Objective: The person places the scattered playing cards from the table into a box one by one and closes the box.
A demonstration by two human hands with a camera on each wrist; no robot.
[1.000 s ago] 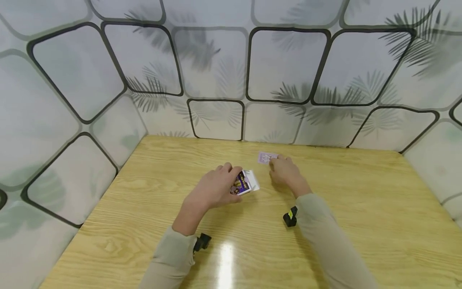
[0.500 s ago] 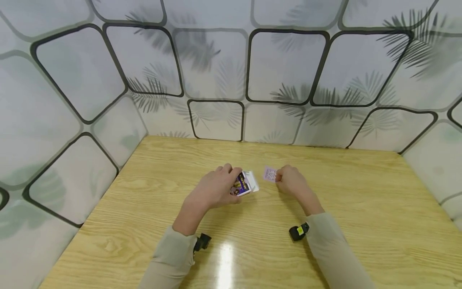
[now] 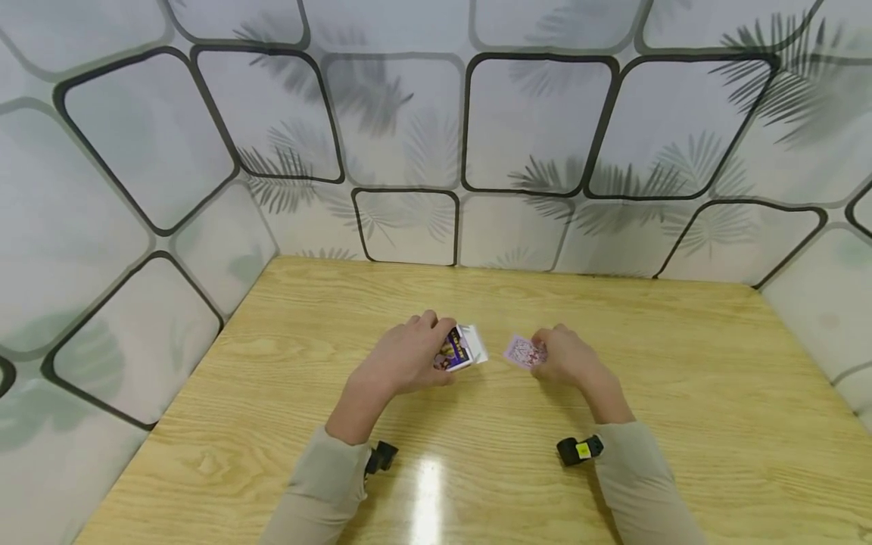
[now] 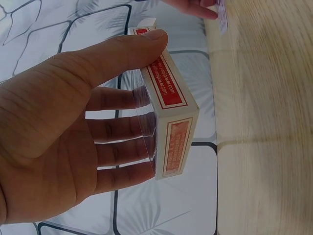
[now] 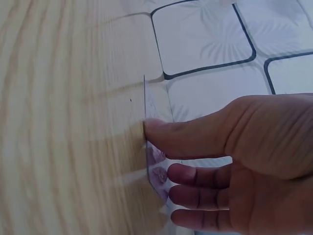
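My left hand (image 3: 403, 354) grips a playing card box (image 3: 455, 350) a little above the table. The white flap (image 3: 478, 344) at its end stands open toward the right. In the left wrist view the thumb lies along the red-and-white side of the box (image 4: 171, 93), and the fingers reach round a clear face. To the right, my right hand (image 3: 574, 357) pinches a pinkish patterned playing card (image 3: 522, 351), apart from the box. Seen almost edge-on in the right wrist view, the card (image 5: 159, 175) sits between thumb and fingers.
A light wooden table (image 3: 286, 484) lies under both hands. Behind it and at the left rise walls (image 3: 409, 113) covered with a leaf-and-frame pattern. Small black cameras are strapped at both wrists.
My right hand has drawn the playing card toward me and slightly right, from near the table's back, and turned it. The left hand and box stay nearly still.
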